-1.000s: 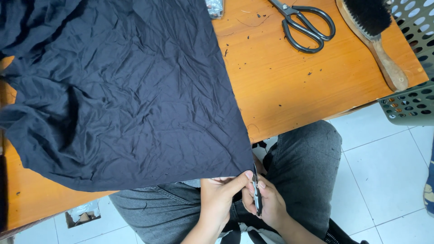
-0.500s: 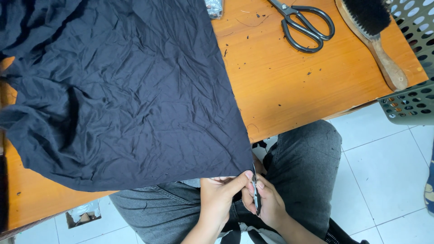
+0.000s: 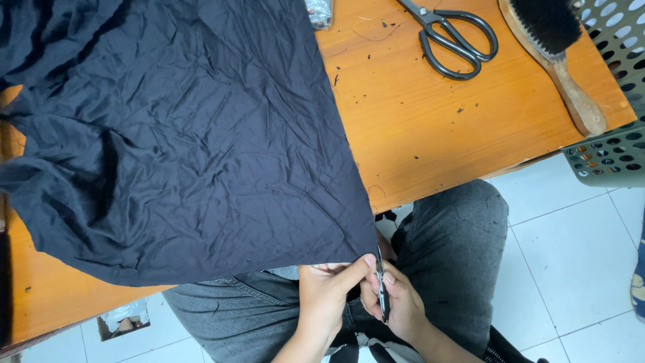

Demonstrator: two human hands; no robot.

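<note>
A large wrinkled dark navy cloth (image 3: 181,141) covers the left part of the orange wooden table (image 3: 430,128) and hangs over its front edge. My left hand (image 3: 329,296) pinches the cloth's lower right corner above my lap. My right hand (image 3: 400,306) sits right beside it and grips a small dark thread snip (image 3: 381,292), held upright with its tip at that corner. Both hands touch each other over my grey trousers.
Large black-handled scissors (image 3: 450,37) lie at the table's far right, next to a wooden-handled brush (image 3: 557,54) with black bristles. A grey perforated plastic basket (image 3: 615,144) stands off the table's right edge. Thread scraps dot the tabletop. White floor tiles lie below.
</note>
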